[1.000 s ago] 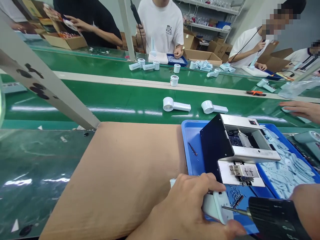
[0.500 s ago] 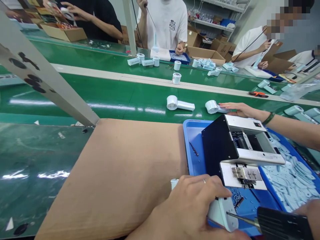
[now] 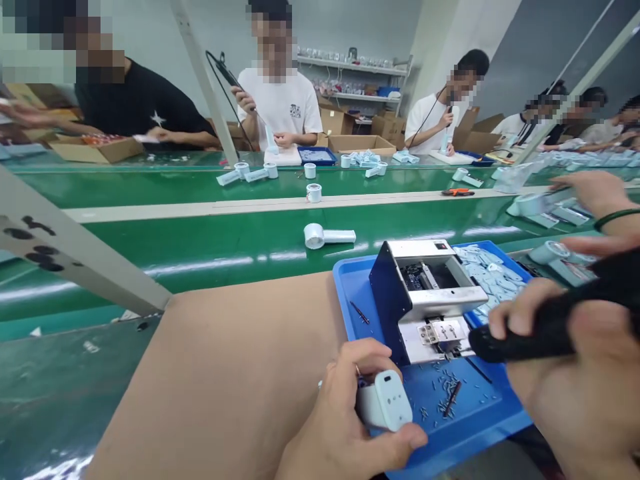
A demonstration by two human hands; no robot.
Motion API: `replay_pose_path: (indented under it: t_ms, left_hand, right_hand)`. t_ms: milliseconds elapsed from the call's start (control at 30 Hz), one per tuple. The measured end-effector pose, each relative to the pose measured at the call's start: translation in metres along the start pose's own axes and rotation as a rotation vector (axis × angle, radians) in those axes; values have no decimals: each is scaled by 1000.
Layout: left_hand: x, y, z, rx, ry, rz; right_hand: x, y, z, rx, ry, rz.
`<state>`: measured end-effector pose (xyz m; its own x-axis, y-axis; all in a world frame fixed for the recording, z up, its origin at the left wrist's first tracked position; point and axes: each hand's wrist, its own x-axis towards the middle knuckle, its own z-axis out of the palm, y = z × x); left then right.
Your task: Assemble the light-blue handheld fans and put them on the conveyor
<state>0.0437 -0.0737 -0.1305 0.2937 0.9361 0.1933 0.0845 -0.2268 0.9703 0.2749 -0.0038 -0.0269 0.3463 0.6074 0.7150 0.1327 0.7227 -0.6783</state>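
Observation:
My left hand (image 3: 340, 420) is closed around a pale blue plastic housing (image 3: 394, 400), its rounded end cap facing right. Small holes and a dark slot show on the cap; the rest of the housing is hidden by my fingers. At the right, my right hand (image 3: 555, 400) grips a black electric screwdriver (image 3: 557, 323), blurred and apart from the housing. Its bit cannot be seen. Just beyond my left hand is a screw feeder machine (image 3: 427, 287) in a blue tray (image 3: 345, 293) with loose screws (image 3: 443, 383).
A cardboard sheet (image 3: 225, 373) covers the bench at left. On the green conveyor (image 3: 240, 247) lies a pale blue round-headed part (image 3: 315, 237). A co-worker's hand (image 3: 595, 193) with a bracelet reaches over similar parts at right. A slanted metal post (image 3: 85, 247) stands left.
The screwdriver has come away from the housing's end and swung up and right. My left hand has turned the cap more into view. The co-worker's hand and one conveyor part have moved right.

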Motion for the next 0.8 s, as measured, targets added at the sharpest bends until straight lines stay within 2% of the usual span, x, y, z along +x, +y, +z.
replay_pose_path:
  t_ms: [67, 133, 300, 800]
  left_hand:
    - [4, 8, -2, 60, -35, -32]
    - [8, 16, -3, 121, -67, -70]
    - [12, 24, -5, 162, -80, -132]
    - [13, 22, -1, 174, -10, -11]
  right_hand:
    - [-15, -6, 8, 54, -10, 4]
    - [-19, -1, 12, 85, -30, 53]
    - [-20, 3, 7, 114, -51, 139]
    - [-33, -26, 20, 72, -42, 148]
